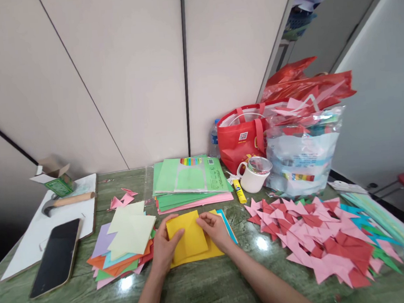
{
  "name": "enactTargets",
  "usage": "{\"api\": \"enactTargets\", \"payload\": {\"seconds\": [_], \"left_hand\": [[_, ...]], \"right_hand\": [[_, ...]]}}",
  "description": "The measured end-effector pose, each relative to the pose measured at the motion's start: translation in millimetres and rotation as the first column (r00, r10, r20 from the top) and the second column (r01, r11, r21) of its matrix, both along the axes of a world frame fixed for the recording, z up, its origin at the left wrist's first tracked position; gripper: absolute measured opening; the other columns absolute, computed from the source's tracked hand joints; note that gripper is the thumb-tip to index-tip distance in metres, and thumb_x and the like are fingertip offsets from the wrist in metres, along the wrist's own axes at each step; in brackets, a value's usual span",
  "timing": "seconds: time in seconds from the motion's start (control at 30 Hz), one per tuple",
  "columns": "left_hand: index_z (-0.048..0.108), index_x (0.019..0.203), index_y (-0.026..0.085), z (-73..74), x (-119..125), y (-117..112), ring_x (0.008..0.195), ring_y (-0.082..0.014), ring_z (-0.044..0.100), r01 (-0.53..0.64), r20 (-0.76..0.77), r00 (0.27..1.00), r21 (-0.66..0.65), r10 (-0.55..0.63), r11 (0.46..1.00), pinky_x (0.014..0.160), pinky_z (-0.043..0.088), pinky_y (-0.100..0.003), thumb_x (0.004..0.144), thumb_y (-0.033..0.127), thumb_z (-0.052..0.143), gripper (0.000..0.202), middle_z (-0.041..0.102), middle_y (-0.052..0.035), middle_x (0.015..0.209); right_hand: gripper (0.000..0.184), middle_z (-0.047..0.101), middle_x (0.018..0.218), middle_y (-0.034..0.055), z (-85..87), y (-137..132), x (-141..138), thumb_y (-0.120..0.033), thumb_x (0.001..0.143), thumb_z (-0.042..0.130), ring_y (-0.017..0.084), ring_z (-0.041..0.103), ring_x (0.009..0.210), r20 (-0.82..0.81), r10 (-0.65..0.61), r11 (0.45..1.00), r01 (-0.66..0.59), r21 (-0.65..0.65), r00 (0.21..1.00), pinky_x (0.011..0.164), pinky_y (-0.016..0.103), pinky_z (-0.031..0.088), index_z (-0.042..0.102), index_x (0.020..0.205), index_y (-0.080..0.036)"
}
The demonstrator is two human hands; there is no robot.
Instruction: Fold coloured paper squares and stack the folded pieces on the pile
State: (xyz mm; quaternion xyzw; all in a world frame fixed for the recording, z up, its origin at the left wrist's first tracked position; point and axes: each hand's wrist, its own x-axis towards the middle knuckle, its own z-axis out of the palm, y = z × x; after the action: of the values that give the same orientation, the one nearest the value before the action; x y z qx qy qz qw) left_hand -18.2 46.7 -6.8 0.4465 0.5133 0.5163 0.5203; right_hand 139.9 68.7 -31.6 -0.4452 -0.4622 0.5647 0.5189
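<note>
A yellow paper square (189, 234) lies on a small stack of yellow and blue sheets in front of me on the green marble table (205, 286). My left hand (163, 245) pinches its left edge with fingers and thumb. My right hand (215, 230) grips its right edge, fingers curled over the paper. Just left of my left hand sits a loose stack of coloured squares (125, 246) topped by a pale green sheet.
A pile of folded pink and red paper pieces (320, 238) fills the right. Behind are packs of coloured paper (190, 182), a yellow glue stick (239, 191), a white mug (254, 174), a red bag (243, 136) and a plastic bag (302, 155). A phone (56, 256) and hammer (68, 201) lie on the left.
</note>
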Motion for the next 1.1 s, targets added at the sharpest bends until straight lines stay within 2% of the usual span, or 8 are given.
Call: {"api": "enactTargets", "payload": {"seconds": [0.27,0.57,0.83,1.1], "left_hand": [[0.050,0.102,0.020,1.8,1.6,0.4,0.083,-0.0218,0.060,0.011,-0.009,1.000,-0.024,-0.011,1.000,0.065,0.049,-0.030,0.059,0.030,0.069,0.049,0.061,-0.0065,0.099],[0.052,0.100,0.018,2.2,2.1,0.0,0.077,-0.0209,0.061,0.002,-0.013,1.000,-0.007,-0.002,1.000,0.066,0.049,-0.030,0.058,0.029,0.069,0.047,0.063,-0.0053,0.090],[0.052,0.100,0.018,2.8,2.5,-1.0,0.079,-0.0212,0.060,-0.003,-0.014,1.000,-0.019,0.003,1.000,0.064,0.049,-0.029,0.060,0.032,0.068,0.045,0.062,-0.0073,0.098],[0.050,0.103,0.021,10.2,4.0,-3.8,0.074,-0.0193,0.062,0.018,0.065,0.998,-0.041,-0.016,0.999,0.063,0.049,-0.029,0.060,0.032,0.067,0.047,0.064,-0.0021,0.084]], "right_hand": [[0.026,0.052,0.054,-0.0032,-2.2,1.1,1.1,-0.043,0.062,0.064,0.009,0.042,0.048,-0.011,-0.056,0.998,0.056,-0.014,0.998,0.044,0.020,0.034,0.058,0.063,-0.018],[0.025,0.053,0.052,-0.0030,-2.1,0.6,1.7,-0.043,0.061,0.064,0.010,0.043,0.047,-0.003,-0.071,0.997,0.071,-0.029,0.997,0.045,0.021,0.035,0.060,0.063,-0.018],[0.024,0.053,0.051,-0.0030,-1.6,0.2,2.3,-0.042,0.062,0.064,0.010,0.043,0.046,0.010,-0.078,0.997,0.078,-0.023,0.997,0.045,0.021,0.035,0.060,0.061,-0.018],[0.025,0.050,0.048,-0.0036,0.1,-0.7,2.2,-0.042,0.060,0.065,0.009,0.042,0.045,-0.005,-0.074,0.997,0.074,-0.029,0.997,0.044,0.021,0.035,0.058,0.058,-0.018]]}}
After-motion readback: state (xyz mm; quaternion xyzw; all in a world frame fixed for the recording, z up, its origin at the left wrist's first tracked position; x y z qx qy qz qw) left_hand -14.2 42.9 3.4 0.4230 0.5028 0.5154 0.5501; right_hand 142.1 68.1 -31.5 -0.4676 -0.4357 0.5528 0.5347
